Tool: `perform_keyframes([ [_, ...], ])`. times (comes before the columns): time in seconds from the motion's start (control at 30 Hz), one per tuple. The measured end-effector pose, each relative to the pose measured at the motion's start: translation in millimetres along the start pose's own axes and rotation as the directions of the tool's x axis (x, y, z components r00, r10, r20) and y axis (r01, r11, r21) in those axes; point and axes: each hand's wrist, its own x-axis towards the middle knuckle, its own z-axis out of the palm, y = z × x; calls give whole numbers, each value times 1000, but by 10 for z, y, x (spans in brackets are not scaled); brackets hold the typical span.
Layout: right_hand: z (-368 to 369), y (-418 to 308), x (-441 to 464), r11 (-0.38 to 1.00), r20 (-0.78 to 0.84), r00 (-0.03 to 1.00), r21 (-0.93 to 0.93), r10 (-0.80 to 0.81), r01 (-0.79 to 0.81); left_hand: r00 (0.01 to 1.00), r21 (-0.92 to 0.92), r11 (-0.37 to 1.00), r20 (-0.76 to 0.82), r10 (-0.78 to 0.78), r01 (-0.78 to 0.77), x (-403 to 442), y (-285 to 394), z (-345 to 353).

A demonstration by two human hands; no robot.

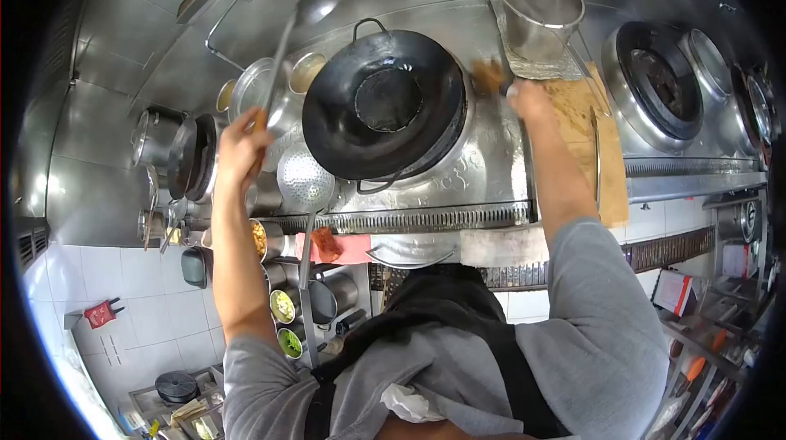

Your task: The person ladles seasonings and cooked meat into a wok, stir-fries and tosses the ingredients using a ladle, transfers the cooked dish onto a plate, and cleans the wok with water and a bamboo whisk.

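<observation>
My left hand (241, 145) is closed round the wooden grip of a long-handled ladle (318, 4), whose steel bowl is raised toward the back wall. My right hand (532, 103) grips a wok brush (488, 76); its brown head is smeared by motion just right of the wok rim. Between my hands a black two-handled wok (344, 125) sits tilted on the stove, with a little shiny liquid at its bottom. A perforated skimmer (306, 176) lies at the wok's lower left.
A deep wire strainer (540, 6) stands behind a brown board (573, 112). Another wok (655, 84) rests on the right burner. Steel pots (157, 137) line the left. Below are a pink cloth (352, 248) and food containers (282, 306).
</observation>
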Motion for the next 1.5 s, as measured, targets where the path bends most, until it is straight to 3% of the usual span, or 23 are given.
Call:
perform_keyframes([
  [0.03, 95, 38, -117, 993, 150, 987, -115, 54, -37, 998, 75, 997, 59, 4, -8, 115, 95, 166],
  [0.07, 278, 181, -478, 999, 44, 999, -26, 23, -22, 996, 171, 984, 84, 36, -50, 184, 186, 378],
  [0.1, 242, 226, -865, 999, 99, 995, -46, -23, 28, 991, 264, 959, 112, 74, -101, 235, 297, 607],
  [0.17, 254, 315, -1602, 999, 136, 990, 7, -46, 46, 910, 543, 730, 238, 339, -414, 325, 395, 1051],
  [0.23, -187, 218, -2245, 987, 229, 973, 158, -38, 2, 860, 699, 501, 419, 291, -510, 305, 446, 1673],
  [0.33, -354, 177, -2472, 946, 195, 978, 299, 69, -127, 851, 698, 494, 476, 220, -518, -60, 479, 2108],
  [0.43, 202, 188, -2681, 979, 28, 998, 196, 61, -65, 788, 674, 419, 579, 211, -608, -350, 146, 2461],
  [0.5, 430, 50, -2886, 989, 62, 996, 132, 65, -73, 763, 649, 414, 607, 225, -638, -705, -92, 2608],
  [0.57, 597, -99, -3104, 965, -57, 996, 257, 62, -45, 757, 616, 488, 634, 159, -618, -1090, -286, 2710],
  [0.7, 795, 75, -3229, 926, -184, 978, 342, -103, 161, 661, 367, 814, 750, 26, -450, -1744, -559, 2917],
  [0.73, 588, 59, -3209, 695, 100, 984, 697, 146, -174, 593, 221, 876, 800, 88, -429, -1853, -647, 2959],
  [0.77, 371, 17, -3216, 281, 446, 859, 816, 249, -505, 522, 71, 917, 838, 158, -391, -1950, -751, 2991],
  [0.83, 180, -55, -3118, 9, 520, 774, 828, 361, -560, 343, -183, 959, 905, 250, -215, -2071, -1073, 3087],
  [0.87, 116, -9, -3115, 121, 528, 801, 809, 283, -576, 322, -354, 895, 843, 431, -270, -2125, -1240, 3052],
  [0.9, 51, 44, -3141, 234, 541, 816, 782, 202, -577, 239, -213, 941, 930, 278, -264, -2097, -1317, 2947],
  [1.0, 170, 336, -3294, 530, 471, 839, 654, 273, -540, 475, -155, 963, 845, 244, -220, -2194, -1920, 2687],
  [1.03, 387, 600, -3406, 737, 364, 892, 519, 266, -432, 454, -55, 914, 855, 251, -402, -2227, -2173, 2636],
  [1.1, 360, 625, -3474, 738, 429, 832, 420, 352, -528, 291, 235, 812, 953, -85, -535, -2361, -2802, 2877],
  [1.17, 399, 682, -3502, 815, 374, 869, 356, 324, -457, 559, 239, 705, 787, 261, -667, -2640, -3699, 3346],
  [1.3, 399, 764, -3533, 963, 196, 955, 109, 223, -247, 481, 199, 757, 860, 169, -622, -2485, -3758, 3736],
  [1.33, 391, 808, -3537, 994, 55, 994, 60, 92, -95, 435, 245, 807, 900, 17, -538, -2438, -3672, 3777],
  [1.37, 339, 864, -3551, 996, 59, 995, 31, 77, -79, 368, 300, 843, 920, -132, -447, -2423, -3590, 3803],
  [1.5, -106, 398, -3433, 821, 286, 869, 303, 405, -483, 479, 265, 880, 877, -49, -395, -2525, -3668, 3902],
])
